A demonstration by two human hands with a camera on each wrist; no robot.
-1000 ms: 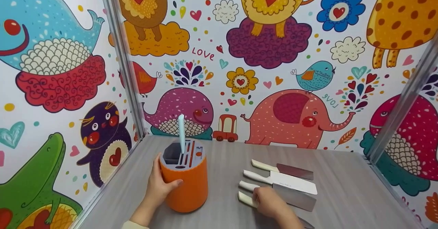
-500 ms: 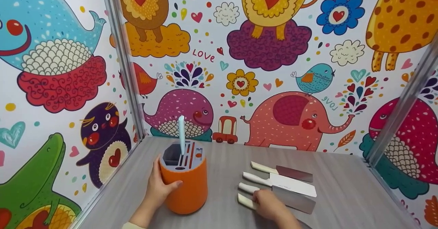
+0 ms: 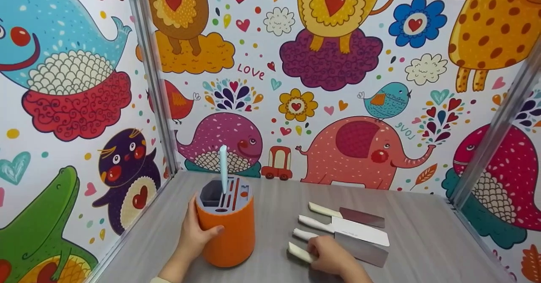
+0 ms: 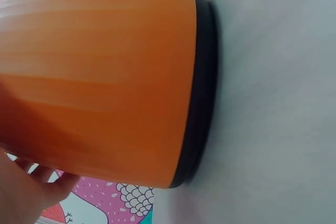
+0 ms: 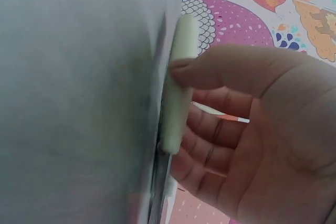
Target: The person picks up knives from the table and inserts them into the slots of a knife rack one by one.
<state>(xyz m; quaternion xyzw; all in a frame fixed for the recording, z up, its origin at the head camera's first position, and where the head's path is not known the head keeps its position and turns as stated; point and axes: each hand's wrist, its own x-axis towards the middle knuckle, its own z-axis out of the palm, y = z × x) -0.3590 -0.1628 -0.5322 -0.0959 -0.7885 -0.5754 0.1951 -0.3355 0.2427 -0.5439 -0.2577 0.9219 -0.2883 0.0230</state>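
My left hand grips the side of an orange knife block, which stands upright with a grey slotted top. A light-blue handle sticks up from one of its slots. On the right, my right hand pinches the cream handle of the nearest knife between thumb and fingers. In the right wrist view that knife's handle is seen just off the tabletop; most of its blade is hidden in the head view. The left wrist view shows the block's black base on the table.
Beyond my right hand lie a white-handled knife with a wide steel blade, a white cleaver and a cream-handled knife with a dark blade. Patterned walls enclose the grey table at the back and sides.
The nearest knife has shifted slightly left in my right hand, and its handle end has risen, with a shadow beneath it. My left hand stays on the knife block. The head view has tilted slightly.
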